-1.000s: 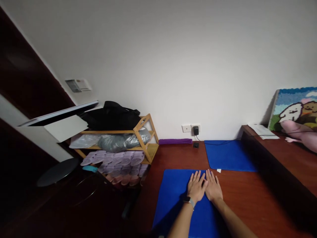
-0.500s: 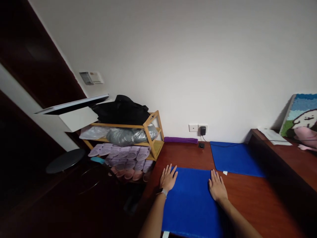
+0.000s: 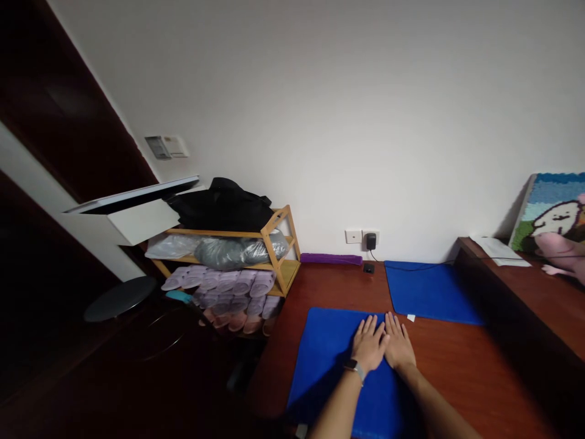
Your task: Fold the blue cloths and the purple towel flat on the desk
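Observation:
A blue rectangular mat point(image 3: 320, 347) lies flat on the reddish-brown wooden desk point(image 3: 461, 366). My left hand point(image 3: 369, 347), with a watch on the wrist, rests palm down on the mat's right part, fingers stretched out. Beside it my right hand point(image 3: 399, 346) lies flat on the mat's right edge, its fingers extended too. The two hands are side by side, thumbs close together. Neither one holds anything. A white tag shows at the mat's near left corner, partly in shadow.
Against the wall lie a second blue mat point(image 3: 427, 292) and a folded purple cloth point(image 3: 331, 259). A black plug point(image 3: 371, 241) trails a cable across the desk. On the left stands a wooden rack point(image 3: 281, 250) with slippers and bags, near a round stool point(image 3: 121, 299).
My left hand has slid right across the mat, from its left edge to beside my right hand. My right hand stays at the mat's right edge.

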### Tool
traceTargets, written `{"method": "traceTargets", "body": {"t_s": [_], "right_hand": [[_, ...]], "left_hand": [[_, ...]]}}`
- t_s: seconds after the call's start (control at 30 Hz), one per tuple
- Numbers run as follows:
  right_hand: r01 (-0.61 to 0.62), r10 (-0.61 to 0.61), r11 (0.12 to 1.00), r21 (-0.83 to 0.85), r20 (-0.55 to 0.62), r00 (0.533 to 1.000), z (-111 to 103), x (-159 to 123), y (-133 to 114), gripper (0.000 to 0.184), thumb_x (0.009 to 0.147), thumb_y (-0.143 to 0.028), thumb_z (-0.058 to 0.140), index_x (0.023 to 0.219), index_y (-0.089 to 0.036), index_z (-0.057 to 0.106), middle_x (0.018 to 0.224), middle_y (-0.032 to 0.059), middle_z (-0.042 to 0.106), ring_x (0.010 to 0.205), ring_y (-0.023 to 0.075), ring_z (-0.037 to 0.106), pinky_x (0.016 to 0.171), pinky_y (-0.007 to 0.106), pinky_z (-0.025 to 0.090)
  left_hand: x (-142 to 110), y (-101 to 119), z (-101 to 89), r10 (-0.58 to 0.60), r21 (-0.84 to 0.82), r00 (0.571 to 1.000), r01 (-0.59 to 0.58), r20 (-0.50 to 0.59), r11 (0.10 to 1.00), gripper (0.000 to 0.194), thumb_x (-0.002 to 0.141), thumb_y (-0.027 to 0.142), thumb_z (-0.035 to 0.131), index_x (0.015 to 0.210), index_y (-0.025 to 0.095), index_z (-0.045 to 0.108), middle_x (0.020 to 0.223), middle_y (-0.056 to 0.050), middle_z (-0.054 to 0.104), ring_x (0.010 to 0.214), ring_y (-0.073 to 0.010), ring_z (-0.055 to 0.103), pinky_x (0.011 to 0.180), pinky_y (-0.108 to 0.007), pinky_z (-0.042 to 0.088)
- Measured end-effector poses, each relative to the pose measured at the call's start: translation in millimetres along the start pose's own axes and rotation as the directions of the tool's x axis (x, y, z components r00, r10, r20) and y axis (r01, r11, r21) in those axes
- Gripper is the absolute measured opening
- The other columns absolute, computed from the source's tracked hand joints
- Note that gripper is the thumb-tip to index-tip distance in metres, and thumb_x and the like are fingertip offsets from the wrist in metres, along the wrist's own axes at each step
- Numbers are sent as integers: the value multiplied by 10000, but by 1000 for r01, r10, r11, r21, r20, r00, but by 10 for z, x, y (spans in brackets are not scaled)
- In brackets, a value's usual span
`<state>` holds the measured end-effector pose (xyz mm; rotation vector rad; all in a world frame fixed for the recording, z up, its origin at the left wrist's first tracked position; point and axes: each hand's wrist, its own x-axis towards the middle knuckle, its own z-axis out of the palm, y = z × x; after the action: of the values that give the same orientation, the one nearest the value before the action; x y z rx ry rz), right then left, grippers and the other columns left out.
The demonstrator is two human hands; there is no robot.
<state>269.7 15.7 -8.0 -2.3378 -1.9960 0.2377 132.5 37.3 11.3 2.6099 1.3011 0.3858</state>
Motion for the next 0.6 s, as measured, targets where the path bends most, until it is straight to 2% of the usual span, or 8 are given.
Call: {"method": "traceTargets", "body": {"t_s": [0.03, 0.1, 0.2, 0.33, 0.4, 0.5, 0.6], "right_hand": [[15, -15, 1000, -10, -1, 1000, 11, 1, 6, 654, 994, -312, 178, 1608, -95, 227, 1693, 61, 122, 1569, 224, 80, 1265, 428, 71], [17, -17, 1000, -11, -12, 1000, 34, 8, 7, 653, 994, -311, 175, 1607, -97, 235, 1693, 59, 128, 1568, 226, 82, 1265, 429, 71], [-24, 24, 1000, 16, -39, 999, 57, 24, -9, 664, 1008, -348, 139, 1611, -75, 183, 1692, 58, 141, 1567, 214, 99, 1269, 414, 73], [-46, 48, 998, 43, -44, 998, 64, 30, -16, 667, 1020, -386, 98, 1617, -92, 137, 1697, 26, 119, 1567, 194, 85, 1273, 396, 68], [-50, 52, 998, 41, -43, 998, 61, 30, -10, 663, 1022, -387, 93, 1619, -102, 123, 1699, 18, 105, 1567, 190, 80, 1272, 394, 69], [-62, 63, 998, 21, -30, 998, 26, 42, -16, 658, 1023, -381, 94, 1621, -107, 112, 1701, 15, 95, 1567, 186, 77, 1271, 389, 68], [-81, 81, 997, 9, -4, 997, -62, 38, -52, 650, 1025, -368, 92, 1623, -112, 104, 1701, 11, 94, 1566, 181, 83, 1270, 381, 73]], "left_hand": [[9, 80, 76, -16, -13, 1000, 16, 8, 1000, 584, 1069, 476, 156, 1606, 295, 297, 1673, -15, 298, 1555, -199, 217, 1281, -460, 189], [-15, 72, 132, -35, -21, 999, 35, 13, 999, 580, 1068, 478, 150, 1609, 316, 281, 1671, -3, 303, 1555, -196, 218, 1281, -467, 179], [-141, -296, -18, -67, 7, 998, 67, -5, 998, 567, 1063, 520, 184, 1593, 363, 309, 1679, 9, 285, 1554, -213, 224, 1274, -486, 180], [-360, -1019, -406, -260, 107, 965, 261, -27, 959, 629, 1043, 597, 221, 1580, 306, 367, 1670, -51, 306, 1548, -261, 243, 1261, -511, 193], [-440, -1291, -543, -322, 157, 945, 326, -50, 932, 632, 1045, 589, 225, 1576, 284, 381, 1668, -60, 311, 1548, -261, 246, 1261, -499, 196], [-501, -1485, -605, -335, 187, 939, 345, -81, 920, 622, 1047, 574, 233, 1578, 283, 376, 1673, -54, 307, 1550, -245, 241, 1260, -474, 201], [-510, -1496, -569, -326, 189, 940, 340, -102, 921, 615, 1049, 567, 242, 1578, 284, 374, 1672, -54, 311, 1549, -239, 241, 1259, -466, 205]]}}
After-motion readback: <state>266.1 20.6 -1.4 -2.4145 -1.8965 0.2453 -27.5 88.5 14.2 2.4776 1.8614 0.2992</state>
